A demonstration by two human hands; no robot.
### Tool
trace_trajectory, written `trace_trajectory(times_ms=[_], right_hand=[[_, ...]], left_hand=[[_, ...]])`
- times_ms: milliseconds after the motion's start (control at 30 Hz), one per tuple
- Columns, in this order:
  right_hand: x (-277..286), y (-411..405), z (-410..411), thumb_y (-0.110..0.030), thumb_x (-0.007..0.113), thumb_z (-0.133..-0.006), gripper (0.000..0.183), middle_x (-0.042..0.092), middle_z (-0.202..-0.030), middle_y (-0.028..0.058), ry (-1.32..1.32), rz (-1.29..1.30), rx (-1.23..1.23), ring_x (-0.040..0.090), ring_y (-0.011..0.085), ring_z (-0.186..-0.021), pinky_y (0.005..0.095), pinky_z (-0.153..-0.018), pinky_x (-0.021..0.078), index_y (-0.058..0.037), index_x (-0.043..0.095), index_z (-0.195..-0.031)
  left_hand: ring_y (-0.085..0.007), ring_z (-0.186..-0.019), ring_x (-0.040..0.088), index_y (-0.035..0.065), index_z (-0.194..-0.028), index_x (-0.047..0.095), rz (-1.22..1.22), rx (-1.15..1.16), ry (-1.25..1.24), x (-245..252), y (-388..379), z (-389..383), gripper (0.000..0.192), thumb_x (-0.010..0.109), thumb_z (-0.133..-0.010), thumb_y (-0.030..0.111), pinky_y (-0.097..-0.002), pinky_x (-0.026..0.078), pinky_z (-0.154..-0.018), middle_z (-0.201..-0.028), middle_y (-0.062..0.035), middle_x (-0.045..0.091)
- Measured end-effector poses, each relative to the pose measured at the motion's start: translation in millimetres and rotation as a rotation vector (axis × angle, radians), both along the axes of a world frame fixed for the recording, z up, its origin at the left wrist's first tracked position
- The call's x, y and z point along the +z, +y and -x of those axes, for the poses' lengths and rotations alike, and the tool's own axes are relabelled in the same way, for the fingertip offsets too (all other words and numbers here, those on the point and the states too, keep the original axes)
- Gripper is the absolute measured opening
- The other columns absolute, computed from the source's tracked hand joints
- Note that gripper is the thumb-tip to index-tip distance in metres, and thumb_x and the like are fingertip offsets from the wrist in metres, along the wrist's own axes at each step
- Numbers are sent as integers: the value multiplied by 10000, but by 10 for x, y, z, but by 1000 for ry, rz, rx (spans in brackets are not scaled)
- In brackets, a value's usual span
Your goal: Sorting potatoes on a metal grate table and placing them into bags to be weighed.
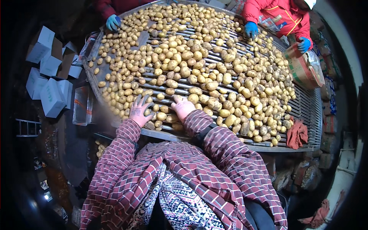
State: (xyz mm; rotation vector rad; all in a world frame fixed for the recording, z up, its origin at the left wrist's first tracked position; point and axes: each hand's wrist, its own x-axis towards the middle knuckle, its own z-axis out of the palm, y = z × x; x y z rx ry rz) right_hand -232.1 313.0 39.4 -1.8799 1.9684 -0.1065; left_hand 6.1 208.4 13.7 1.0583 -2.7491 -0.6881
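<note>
Many potatoes (172, 64) lie over a metal-barred sorting table (307, 106). My left hand (139, 111), in a pinkish glove with grey fingertips, rests among potatoes at the near edge with its fingers spread. Small potatoes touch its fingers, none plainly gripped. My right hand (183, 107), also gloved, reaches onto the bars a little to the right, beside a larger potato (193, 99). Its fingers point away from me and are partly hidden, so what lies under them cannot be seen.
Across the table, one person's blue-gloved hand (113, 22) is at the left; another person in a red jacket (283, 18) works at the right beside a cardboard box (304, 67). A red cloth (297, 134) lies at the near right. White boxes (52, 97) and a clear plastic bin (82, 105) stand left.
</note>
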Motion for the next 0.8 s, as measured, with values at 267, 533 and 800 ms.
trace_trajectory(times_ms=[267, 533, 800], right_hand=[[571, 477, 1353, -164, 687, -825, 185, 666, -871, 17, -867, 325, -943, 615, 120, -798, 268, -737, 512, -40, 689, -963], [238, -5, 942, -197, 484, -935, 284, 708, -1047, 155, 340, -316, -307, 689, 300, -980, 415, -858, 546, -59, 697, -1063], [529, 668, 1528, -289, 730, -768, 614, 658, -1162, 181, -542, 226, -689, 634, 271, -1068, 364, -956, 481, -15, 570, -1294]], left_hand=[[-372, -1426, 265, 221, -1262, 622, 23, 10, -25, -8, -2, 14, 572, 779, -717, 295, -520, 266, -1148, -1546, -57, 336], [-371, -1421, 274, 225, -1262, 630, 41, 12, -28, 4, 2, 24, 528, 754, -752, 278, -517, 269, -1146, -1540, -75, 348], [-343, -1413, 302, 230, -1222, 651, 43, 22, 12, -49, -22, -10, 439, 716, -793, 298, -501, 289, -1134, -1519, -41, 383]])
